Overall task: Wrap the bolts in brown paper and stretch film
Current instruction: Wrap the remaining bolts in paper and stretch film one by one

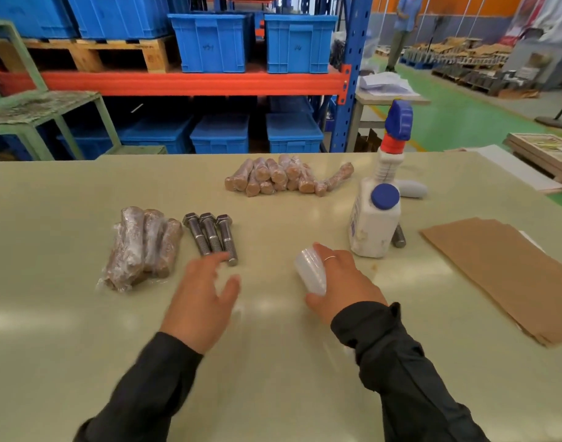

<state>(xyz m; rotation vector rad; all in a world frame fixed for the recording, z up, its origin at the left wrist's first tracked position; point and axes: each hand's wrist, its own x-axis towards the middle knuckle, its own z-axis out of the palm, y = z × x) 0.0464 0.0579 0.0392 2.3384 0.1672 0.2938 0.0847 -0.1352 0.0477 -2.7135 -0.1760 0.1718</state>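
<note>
Three bare steel bolts (211, 236) lie side by side on the pale table (50, 330), heads away from me. To their left sits a bundle of paper-wrapped bolts (144, 247) bound in clear film. My left hand (200, 301) hovers just below the bare bolts, fingers spread and relaxed, holding nothing; its fingertips are blurred. My right hand (343, 282) grips a small roll of stretch film (311, 274) near the table's middle. A stack of brown paper sheets (509, 275) lies at the right.
A pile of paper-wrapped bolts (282, 177) rests farther back. A white bottle with a blue cap (373, 221), a spray bottle (392, 148) and one more bolt (399, 237) stand right of centre. Blue crates (212, 43) fill the rack behind. A person (404, 30) stands far back.
</note>
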